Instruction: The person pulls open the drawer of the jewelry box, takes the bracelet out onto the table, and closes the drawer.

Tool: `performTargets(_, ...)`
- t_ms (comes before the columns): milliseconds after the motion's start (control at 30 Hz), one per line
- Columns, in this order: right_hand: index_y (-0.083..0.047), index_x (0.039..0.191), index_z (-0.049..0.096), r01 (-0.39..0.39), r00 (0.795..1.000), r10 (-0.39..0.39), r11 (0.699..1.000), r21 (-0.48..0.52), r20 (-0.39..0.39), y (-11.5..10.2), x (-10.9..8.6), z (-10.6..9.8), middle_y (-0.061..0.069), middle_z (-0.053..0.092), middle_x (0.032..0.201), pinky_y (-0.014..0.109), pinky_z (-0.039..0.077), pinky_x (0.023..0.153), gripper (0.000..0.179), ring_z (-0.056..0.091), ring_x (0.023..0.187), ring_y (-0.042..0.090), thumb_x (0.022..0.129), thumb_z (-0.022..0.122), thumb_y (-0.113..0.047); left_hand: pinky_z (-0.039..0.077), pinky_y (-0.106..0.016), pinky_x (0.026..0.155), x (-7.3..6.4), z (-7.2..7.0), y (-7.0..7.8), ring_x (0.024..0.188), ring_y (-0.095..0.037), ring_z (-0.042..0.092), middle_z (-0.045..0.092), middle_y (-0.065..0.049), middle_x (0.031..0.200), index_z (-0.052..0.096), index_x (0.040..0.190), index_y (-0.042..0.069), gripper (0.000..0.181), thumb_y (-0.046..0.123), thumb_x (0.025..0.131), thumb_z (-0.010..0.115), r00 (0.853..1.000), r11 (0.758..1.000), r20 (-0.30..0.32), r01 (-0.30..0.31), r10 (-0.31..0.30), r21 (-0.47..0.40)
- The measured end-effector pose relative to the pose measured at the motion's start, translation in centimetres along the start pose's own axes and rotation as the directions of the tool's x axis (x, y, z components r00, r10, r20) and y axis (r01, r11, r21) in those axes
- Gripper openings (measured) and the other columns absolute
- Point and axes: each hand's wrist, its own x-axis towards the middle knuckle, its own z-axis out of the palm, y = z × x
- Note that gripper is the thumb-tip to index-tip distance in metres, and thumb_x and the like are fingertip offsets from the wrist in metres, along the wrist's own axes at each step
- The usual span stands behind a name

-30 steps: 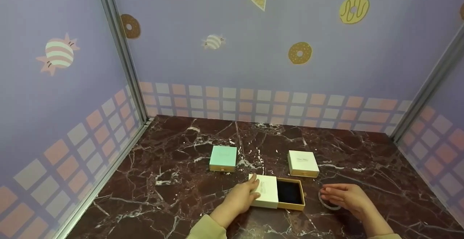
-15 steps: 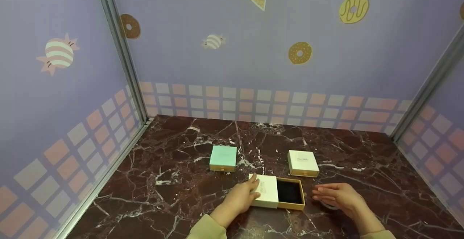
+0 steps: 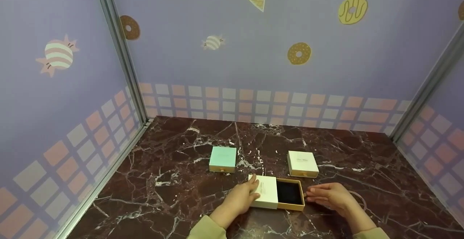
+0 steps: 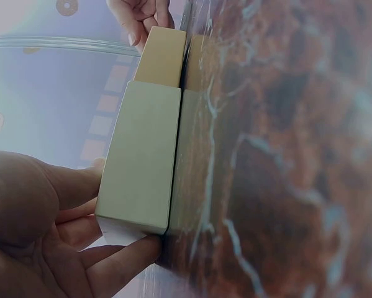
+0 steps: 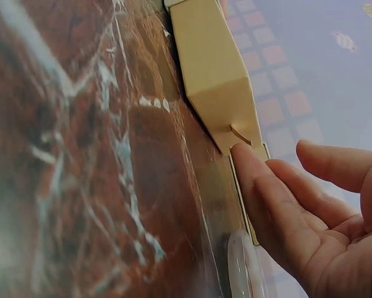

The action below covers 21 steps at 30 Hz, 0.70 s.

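Observation:
A white slide-out gift box [image 3: 267,192] lies on the dark marble table in the head view. Its gold-edged drawer [image 3: 291,206], lined in black, is pulled partway out to the right. My left hand [image 3: 236,196] grips the sleeve's left end, thumb and fingers on either side in the left wrist view. Beside the drawer's front, my right hand [image 3: 333,196] has its fingers extended and its thumb apart. Its fingertips come close to a small pull tab [image 5: 240,135]; contact cannot be told. A pale bangle [image 5: 238,267] lies on the table, partly hidden beneath that hand.
A mint-green box [image 3: 223,157] stands behind to the left, and a second white box [image 3: 303,163] behind to the right. Patterned wall panels [image 3: 217,68] enclose the back and sides of the table [image 3: 174,202].
My right hand has moved left from over the bangle toward the drawer's front, uncovering the bangle's right side. The left hand and the box stay put.

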Motion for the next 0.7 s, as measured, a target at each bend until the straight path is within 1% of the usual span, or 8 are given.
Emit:
performTargets(100, 0.026, 0.132, 0.052, 0.001, 1.000, -0.001, 1.000, -0.017, 0.004, 0.1, 0.2, 0.2, 0.019, 0.077, 0.113, 0.027, 0.064, 0.090, 0.051, 0.078, 0.096, 0.018, 0.100, 0.067, -0.011, 0.049, -0.050, 0.114, 0.0, 0.0, 0.0, 0.135, -0.039, 0.058, 0.042, -0.012, 0.163, 0.055, 0.148, 0.004, 0.055, 0.024, 0.098, 0.068, 1.000, 1.000, -0.001, -0.001, 0.001, 0.005)
performTargets(233, 0.027, 0.131, 0.051, 0.008, 1.000, -0.008, 1.000, -0.020, 0.016, 0.1, 0.5, 0.5, 0.016, 0.078, 0.110, 0.027, 0.064, 0.089, 0.050, 0.078, 0.095, 0.018, 0.101, 0.066, -0.010, 0.049, -0.051, 0.113, 0.0, 0.0, 0.0, 0.134, -0.040, 0.058, 0.042, -0.012, 0.163, 0.055, 0.148, 0.005, 0.055, 0.024, 0.098, 0.068, 1.000, 1.000, 0.002, 0.001, -0.001, 0.008)
performTargets(333, 0.029, 0.131, 0.049, 0.011, 1.000, -0.011, 1.000, -0.025, 0.022, 0.2, 0.7, 0.7, 0.016, 0.078, 0.108, 0.028, 0.064, 0.088, 0.051, 0.078, 0.094, 0.018, 0.101, 0.065, -0.009, 0.049, -0.052, 0.113, 0.0, 0.0, 0.0, 0.134, -0.041, 0.058, 0.042, -0.013, 0.163, 0.055, 0.148, 0.005, 0.054, 0.024, 0.098, 0.067, 1.000, 1.000, 0.007, 0.004, -0.004, 0.011)
performTargets(433, 0.029, 0.130, 0.050, 0.014, 1.000, -0.013, 0.999, -0.029, 0.028, 0.2, 0.9, 0.9, 0.017, 0.078, 0.108, 0.029, 0.065, 0.088, 0.049, 0.078, 0.094, 0.018, 0.101, 0.064, -0.008, 0.049, -0.052, 0.113, -0.1, -0.1, 0.1, 0.135, -0.041, 0.058, 0.043, -0.013, 0.162, 0.056, 0.148, 0.005, 0.054, 0.024, 0.098, 0.067, 1.000, 1.000, 0.008, 0.006, -0.006, 0.015)
performTargets(600, 0.025, 0.126, 0.057, 0.001, 1.000, -0.001, 0.999, -0.041, 0.009, 0.3, 1.0, 1.1, 0.015, 0.079, 0.106, 0.028, 0.065, 0.086, 0.043, 0.078, 0.093, 0.018, 0.101, 0.065, -0.008, 0.048, -0.053, 0.114, -0.1, 0.0, 0.1, 0.135, -0.041, 0.058, 0.043, -0.013, 0.162, 0.056, 0.147, 0.005, 0.053, 0.023, 0.098, 0.067, 1.000, 1.000, 0.002, 0.004, -0.004, 0.016)
performTargets(700, 0.024, 0.125, 0.058, -0.006, 1.000, 0.006, 0.999, -0.049, -0.008, 0.3, 1.1, 1.2, 0.012, 0.079, 0.103, 0.027, 0.065, 0.083, 0.042, 0.078, 0.091, 0.017, 0.100, 0.065, -0.008, 0.048, -0.053, 0.114, -0.1, 0.0, 0.1, 0.135, -0.042, 0.057, 0.044, -0.013, 0.162, 0.056, 0.147, 0.005, 0.053, 0.024, 0.098, 0.067, 1.000, 1.000, -0.002, 0.001, -0.001, 0.020)
